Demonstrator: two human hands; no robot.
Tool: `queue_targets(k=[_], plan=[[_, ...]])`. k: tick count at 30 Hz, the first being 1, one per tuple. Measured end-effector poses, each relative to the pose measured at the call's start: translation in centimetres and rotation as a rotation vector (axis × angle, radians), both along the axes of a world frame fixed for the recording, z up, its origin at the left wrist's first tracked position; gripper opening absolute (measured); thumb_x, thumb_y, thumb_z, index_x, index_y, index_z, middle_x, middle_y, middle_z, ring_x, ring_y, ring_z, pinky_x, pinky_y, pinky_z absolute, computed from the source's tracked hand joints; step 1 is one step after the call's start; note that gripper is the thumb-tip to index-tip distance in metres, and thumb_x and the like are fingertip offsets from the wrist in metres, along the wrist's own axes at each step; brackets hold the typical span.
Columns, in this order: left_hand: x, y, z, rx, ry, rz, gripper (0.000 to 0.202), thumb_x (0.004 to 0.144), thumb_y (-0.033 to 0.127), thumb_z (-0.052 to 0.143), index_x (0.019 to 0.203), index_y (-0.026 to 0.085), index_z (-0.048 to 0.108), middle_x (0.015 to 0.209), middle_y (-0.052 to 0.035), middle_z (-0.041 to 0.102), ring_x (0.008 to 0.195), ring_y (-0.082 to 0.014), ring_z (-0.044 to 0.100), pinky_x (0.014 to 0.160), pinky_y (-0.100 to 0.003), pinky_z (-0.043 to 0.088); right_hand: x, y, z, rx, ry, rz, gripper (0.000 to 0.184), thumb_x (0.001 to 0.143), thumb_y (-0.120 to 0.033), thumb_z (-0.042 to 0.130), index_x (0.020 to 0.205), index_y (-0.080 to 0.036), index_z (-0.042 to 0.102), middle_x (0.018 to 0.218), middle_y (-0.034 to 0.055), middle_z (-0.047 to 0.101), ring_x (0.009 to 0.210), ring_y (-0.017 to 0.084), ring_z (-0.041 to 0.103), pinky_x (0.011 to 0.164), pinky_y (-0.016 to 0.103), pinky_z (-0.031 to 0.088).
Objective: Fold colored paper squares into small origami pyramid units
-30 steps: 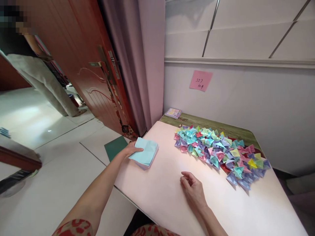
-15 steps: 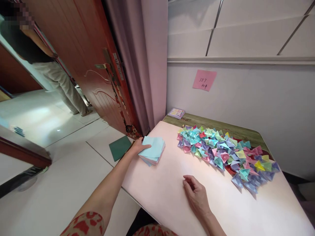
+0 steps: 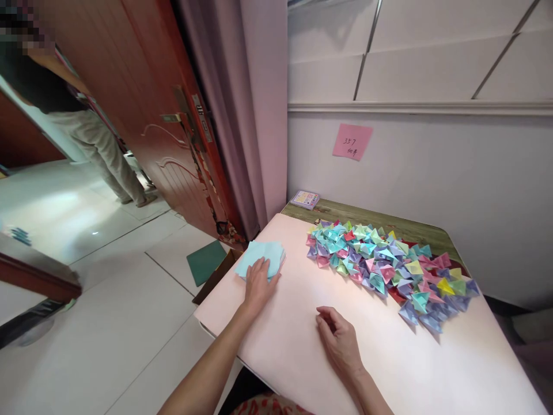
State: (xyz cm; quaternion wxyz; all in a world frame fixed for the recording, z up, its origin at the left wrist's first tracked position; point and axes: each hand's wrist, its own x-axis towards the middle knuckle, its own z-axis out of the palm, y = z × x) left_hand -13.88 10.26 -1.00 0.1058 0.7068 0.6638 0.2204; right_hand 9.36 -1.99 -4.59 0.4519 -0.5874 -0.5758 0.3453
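Note:
My left hand [image 3: 259, 280] lies flat with its fingers stretched onto the near edge of a stack of light-blue paper squares [image 3: 260, 256] at the table's left edge. My right hand [image 3: 339, 339] rests on the pale pink table cover [image 3: 302, 357] with fingers loosely curled and nothing in them. A wide heap of folded paper shapes [image 3: 382, 262] in teal, purple, pink and yellow lies across the far right of the cover.
A small pack of cards [image 3: 305, 199] sits at the wooden table's back left corner. A pink note [image 3: 352, 142] is stuck on the wall. A green sheet [image 3: 206, 262] lies on the floor by a brown box edge [image 3: 215, 276]. A person [image 3: 82, 127] stands beyond the open door [image 3: 164, 115].
My left hand has moved from gripping the stack's left side to lying on top of its near edge. The stack now sits flat on the table. My right hand stayed put.

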Motion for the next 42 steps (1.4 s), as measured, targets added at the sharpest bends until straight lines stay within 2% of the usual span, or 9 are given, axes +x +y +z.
queue_targets(k=[8,12,16,21,25,30,34,39,42], plan=[[-1.0,0.6,2.5,0.075,-0.263,0.092,0.033,0.092,0.038,0.044,0.099,0.022,0.073,0.123,-0.0076,0.066,0.116,-0.0283,0.058,0.103,-0.039,0.041,-0.1,0.2,-0.1,0.02,0.111,-0.031,0.027,0.087,-0.043,0.057,0.094,-0.02,0.068,0.078,0.0054,0.07,0.068,0.02,0.065,0.063,0.029,0.052],[2.4,-1.6,3.0,0.24,-0.085,-0.237,0.029,0.093,0.027,0.046,0.108,0.026,0.072,0.129,-0.007,0.063,0.125,-0.0281,0.05,0.114,-0.05,0.025,1.2,0.2,-0.7,0.004,0.217,-0.202,0.036,0.087,-0.046,0.056,0.108,-0.017,0.063,0.089,0.0082,0.07,0.071,0.019,0.064,0.063,0.029,0.055],[6.5,-4.1,1.0,0.163,-0.046,-0.758,0.031,0.094,0.022,0.046,0.114,0.032,0.068,0.133,-0.0047,0.061,0.127,-0.0241,0.051,0.112,-0.049,0.031,4.5,-0.3,-0.4,0.086,-0.04,-0.347,0.062,0.084,-0.038,0.059,0.14,-0.02,0.041,0.122,0.0137,0.06,0.075,0.019,0.065,0.068,0.033,0.057],[7.6,-5.5,-2.6,0.118,-0.194,-0.811,0.028,0.094,0.028,0.052,0.117,0.033,0.067,0.125,-0.0075,0.065,0.119,-0.0246,0.057,0.101,-0.046,0.045,7.8,-1.8,-0.5,0.179,-0.399,-0.288,0.069,0.083,-0.026,0.054,0.148,-0.03,0.031,0.144,0.0116,0.044,0.084,0.021,0.065,0.069,0.034,0.057],[6.8,-5.8,-3.2,0.099,-0.264,-0.87,0.031,0.094,0.027,0.052,0.122,0.033,0.064,0.125,-0.0076,0.065,0.118,-0.023,0.058,0.102,-0.045,0.046,8.5,-1.9,-0.7,0.141,-0.488,-0.198,0.064,0.08,-0.016,0.049,0.142,-0.032,0.043,0.146,0.0082,0.043,0.078,0.018,0.066,0.068,0.032,0.055],[6.0,-5.9,-2.8,0.059,-0.395,-0.858,0.032,0.096,0.026,0.048,0.124,0.029,0.063,0.122,-0.0082,0.066,0.115,-0.0215,0.059,0.101,-0.042,0.047,9.1,-0.3,-0.1,0.086,-0.498,-0.082,0.053,0.073,-0.012,0.047,0.12,-0.028,0.063,0.131,0.0051,0.057,0.072,0.015,0.064,0.065,0.029,0.051],[6.4,-5.9,-2.8,-0.012,-0.499,-0.631,0.044,0.092,0.033,0.055,0.136,0.027,0.05,0.118,-0.0084,0.066,0.108,-0.0211,0.062,0.095,-0.039,0.051,8.9,1.1,0.7,-0.007,-0.464,-0.074,0.022,0.082,-0.024,0.048,0.085,-0.024,0.07,0.092,0.0025,0.068,0.064,0.016,0.06,0.06,0.026,0.044],[9.0,-6.6,-3.1,0.364,-0.394,-0.236,0.056,0.09,0.026,0.056,0.142,0.019,0.036,0.13,-0.0158,0.054,0.119,-0.0275,0.052,0.101,-0.048,0.043,7.7,2.5,1.5,-0.263,-0.532,-0.244,0.025,0.085,-0.046,0.052,0.077,-0.025,0.063,0.069,-0.0009,0.064,0.065,0.019,0.06,0.052,0.025,0.033],[10.6,-7.5,-3.0,0.428,-0.184,-0.475,0.036,0.09,0.017,0.051,0.125,0.021,0.053,0.127,-0.0128,0.055,0.121,-0.0283,0.048,0.103,-0.049,0.037,7.1,3.0,1.6,-0.359,-0.542,-0.287,0.023,0.084,-0.043,0.055,0.097,-0.027,0.064,0.075,-0.0015,0.067,0.073,0.021,0.064,0.054,0.026,0.032]])
